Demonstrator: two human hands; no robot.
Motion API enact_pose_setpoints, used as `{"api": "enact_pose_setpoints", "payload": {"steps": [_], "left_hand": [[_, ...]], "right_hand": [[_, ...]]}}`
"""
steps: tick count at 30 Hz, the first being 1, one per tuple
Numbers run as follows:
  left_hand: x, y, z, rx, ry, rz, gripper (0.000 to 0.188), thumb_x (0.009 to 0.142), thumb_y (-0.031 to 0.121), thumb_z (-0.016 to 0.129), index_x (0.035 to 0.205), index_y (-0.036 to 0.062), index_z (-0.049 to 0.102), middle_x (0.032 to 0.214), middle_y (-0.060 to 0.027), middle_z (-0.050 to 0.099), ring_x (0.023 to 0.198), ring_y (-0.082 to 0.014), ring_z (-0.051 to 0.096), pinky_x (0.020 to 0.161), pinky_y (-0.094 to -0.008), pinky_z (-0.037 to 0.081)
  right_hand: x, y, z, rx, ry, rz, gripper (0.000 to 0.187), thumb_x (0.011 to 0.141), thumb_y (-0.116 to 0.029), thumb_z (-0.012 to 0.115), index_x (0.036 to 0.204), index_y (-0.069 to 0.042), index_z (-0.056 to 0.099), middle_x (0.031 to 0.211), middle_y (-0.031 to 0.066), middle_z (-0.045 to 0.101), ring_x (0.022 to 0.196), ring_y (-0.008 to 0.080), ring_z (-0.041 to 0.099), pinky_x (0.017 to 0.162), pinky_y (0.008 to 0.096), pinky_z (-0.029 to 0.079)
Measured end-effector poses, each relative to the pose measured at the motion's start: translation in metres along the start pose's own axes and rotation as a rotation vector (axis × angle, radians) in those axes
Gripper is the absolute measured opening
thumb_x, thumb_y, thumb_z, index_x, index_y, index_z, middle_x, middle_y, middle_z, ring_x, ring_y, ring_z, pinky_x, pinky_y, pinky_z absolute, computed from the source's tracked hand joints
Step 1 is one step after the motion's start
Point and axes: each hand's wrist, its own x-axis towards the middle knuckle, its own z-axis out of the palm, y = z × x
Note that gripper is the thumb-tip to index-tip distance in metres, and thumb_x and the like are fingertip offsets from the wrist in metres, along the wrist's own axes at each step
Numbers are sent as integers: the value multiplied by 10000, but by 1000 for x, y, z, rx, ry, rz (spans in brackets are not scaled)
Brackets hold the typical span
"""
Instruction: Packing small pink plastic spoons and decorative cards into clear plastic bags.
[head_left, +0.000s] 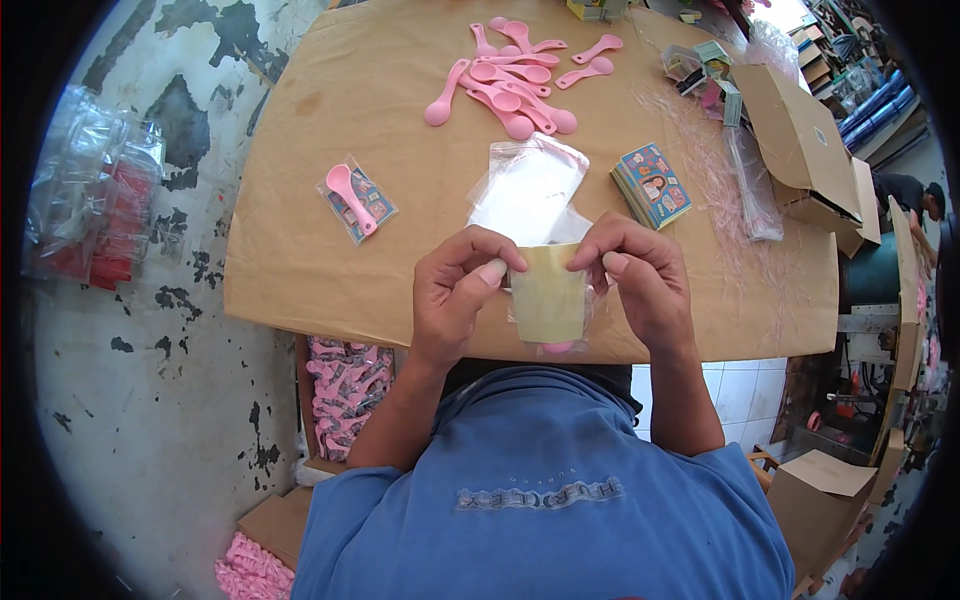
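A pale yellow card [550,295] is held upright near the table's front edge. My left hand [450,290] pinches its upper left corner, and my right hand [645,280] pinches the upper right. Behind the card, a clear plastic edge and a bit of a pink item [557,348] peek out; the rest is hidden. Just beyond my hands lies a stack of clear bags [530,190]. To its right sits a stack of printed cards [652,187]. A pink spoon [350,198] rests with a printed card and clear bag at left. Loose pink spoons [510,80] are heaped at the far side.
Brown paper [300,250] covers the table. An open cardboard box [800,150] and pink plastic strands [715,180] occupy the right side. Below the table at left stands a box of bagged pink spoons [348,395]. Another person [915,210] is at the far right.
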Motion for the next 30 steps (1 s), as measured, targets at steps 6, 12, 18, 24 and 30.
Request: {"api": "enact_pose_setpoints", "payload": {"steps": [6, 12, 18, 24, 30], "left_hand": [[2, 11, 27, 30, 98, -98, 231, 920, -29, 691, 1136, -46, 611, 1093, -139, 715, 1002, -159, 689, 854, -281, 548], [-4, 7, 15, 177, -107, -190, 431, 921, -66, 691, 1335, -51, 573, 1158, -159, 718, 1058, -195, 702, 921, -312, 571], [2, 27, -29, 521, 275, 314, 284, 926, -62, 689, 1199, -30, 618, 1212, -153, 695, 1100, -192, 680, 945, -328, 561], [22, 65, -88, 1140, 356, 333, 378, 882, -125, 537, 1229, -10, 632, 1269, -154, 692, 1180, -261, 668, 1089, -408, 464], [2, 51, -108, 1374, 317, 83, 526, 800, -134, 447, 1261, 38, 634, 1255, -146, 696, 1217, -353, 642, 1200, -503, 304]], "right_hand": [[-1, 4, 12, 44, 66, 76, 189, 946, -1, 690, 1129, 14, 644, 948, 2, 597, 827, 49, 559, 756, 204, 466], [-4, -1, 9, 111, 86, 7, 281, 933, -1, 723, 1189, 9, 609, 1053, 13, 618, 932, 53, 598, 804, 213, 495], [-6, -5, -21, -574, 108, -21, 166, 915, 37, 717, 1073, 19, 668, 969, 34, 662, 965, 58, 618, 821, 223, 510], [-4, -9, -36, -1036, 205, -175, 208, 842, -5, 740, 1046, -37, 721, 1014, 103, 695, 983, 272, 661, 873, 353, 524], [-12, 0, -19, -1096, -30, -40, 203, 837, -83, 758, 1032, -48, 713, 1077, 107, 634, 1063, 319, 598, 921, 425, 493]]}}
